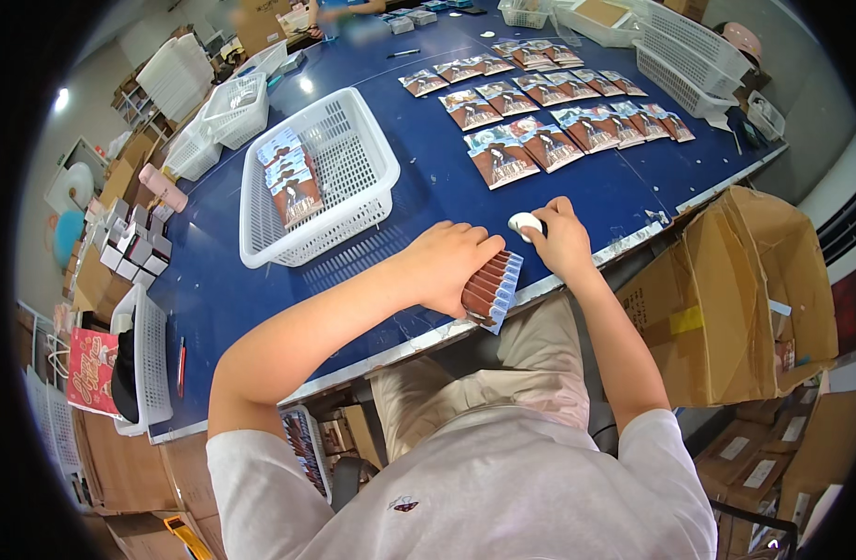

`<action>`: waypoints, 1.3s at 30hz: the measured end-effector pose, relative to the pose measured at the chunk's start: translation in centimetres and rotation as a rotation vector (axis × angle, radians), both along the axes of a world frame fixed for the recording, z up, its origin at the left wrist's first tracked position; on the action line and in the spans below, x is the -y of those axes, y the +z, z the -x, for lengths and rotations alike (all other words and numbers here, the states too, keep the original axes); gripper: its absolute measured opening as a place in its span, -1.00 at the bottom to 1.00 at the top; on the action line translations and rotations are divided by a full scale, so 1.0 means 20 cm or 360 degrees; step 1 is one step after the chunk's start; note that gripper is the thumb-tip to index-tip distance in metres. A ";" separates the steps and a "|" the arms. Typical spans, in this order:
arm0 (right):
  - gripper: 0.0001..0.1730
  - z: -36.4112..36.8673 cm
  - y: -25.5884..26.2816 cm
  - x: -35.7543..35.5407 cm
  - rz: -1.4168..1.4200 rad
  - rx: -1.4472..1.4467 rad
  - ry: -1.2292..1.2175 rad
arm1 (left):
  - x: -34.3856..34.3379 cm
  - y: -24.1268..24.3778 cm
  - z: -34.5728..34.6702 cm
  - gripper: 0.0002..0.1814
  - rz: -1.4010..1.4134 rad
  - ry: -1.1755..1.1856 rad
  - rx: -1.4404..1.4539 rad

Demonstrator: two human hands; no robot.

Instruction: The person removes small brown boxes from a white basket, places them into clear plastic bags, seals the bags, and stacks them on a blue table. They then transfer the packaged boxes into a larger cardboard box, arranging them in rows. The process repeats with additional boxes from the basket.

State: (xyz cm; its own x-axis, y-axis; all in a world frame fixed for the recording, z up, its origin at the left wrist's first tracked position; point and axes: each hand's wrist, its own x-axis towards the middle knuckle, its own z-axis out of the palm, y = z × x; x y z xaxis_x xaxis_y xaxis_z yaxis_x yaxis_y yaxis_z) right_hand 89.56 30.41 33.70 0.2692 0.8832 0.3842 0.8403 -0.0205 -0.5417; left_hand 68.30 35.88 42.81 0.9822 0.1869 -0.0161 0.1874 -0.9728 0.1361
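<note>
My left hand [456, 269] holds a fanned stack of flat printed packets [494, 287], brown with pale blue ends, over the table's near edge. To its right, the thumb and fingers of my right hand [566, 236] are closed at the edge of a small white rounded object [524, 225] at the blue tabletop; a dark bit shows by the fingertips. Beyond my hands, similar picture packets [501, 164] lie in several rows, some overlapping. A white perforated plastic basket [351, 234] stands beyond my left forearm, with an overlapping row of packets [295, 192] along its left side.
More white baskets [239, 112] line the left side, and stacked ones [687, 73] the far right. An open cardboard box [735, 301] stands by the table's right edge. Small boxes [137, 245] and a pink bottle [163, 187] sit left. A person [347, 10] is across the table.
</note>
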 end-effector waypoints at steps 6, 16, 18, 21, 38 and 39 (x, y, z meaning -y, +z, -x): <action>-0.82 -0.06 0.03 0.45 -0.0105 -0.1547 0.0028 | 0.00 0.03 -0.09 -0.25 0.0221 -0.0328 0.0080; -0.80 0.19 0.12 0.75 -0.0763 -0.0391 -0.0131 | 0.10 0.02 -0.29 -0.28 0.0231 -0.0611 0.0078; -0.82 0.21 0.07 0.71 -0.0775 -0.0236 -0.0232 | 0.10 0.00 -0.29 -0.29 0.0261 -0.0617 0.0096; -0.83 0.19 -0.12 0.67 -0.0839 -0.0250 -0.0233 | 0.08 0.00 -0.30 -0.30 0.0270 -0.0628 0.0171; -0.89 0.18 0.02 0.69 -0.0656 -0.0214 -0.0110 | 0.11 -0.01 -0.28 -0.31 0.0220 -0.0496 0.0149; -0.89 0.18 -0.05 0.68 -0.0662 -0.0224 -0.0125 | 0.11 -0.02 -0.27 -0.30 0.0219 -0.0499 0.0171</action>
State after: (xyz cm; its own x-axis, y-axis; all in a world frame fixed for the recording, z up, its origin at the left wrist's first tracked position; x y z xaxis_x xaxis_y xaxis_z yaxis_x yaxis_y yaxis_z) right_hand 85.86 16.79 32.64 0.4046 0.6361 0.6570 0.7623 0.1623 -0.6266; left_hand 73.75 33.71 42.37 0.9890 -0.1204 0.0862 -0.1397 -0.9520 0.2723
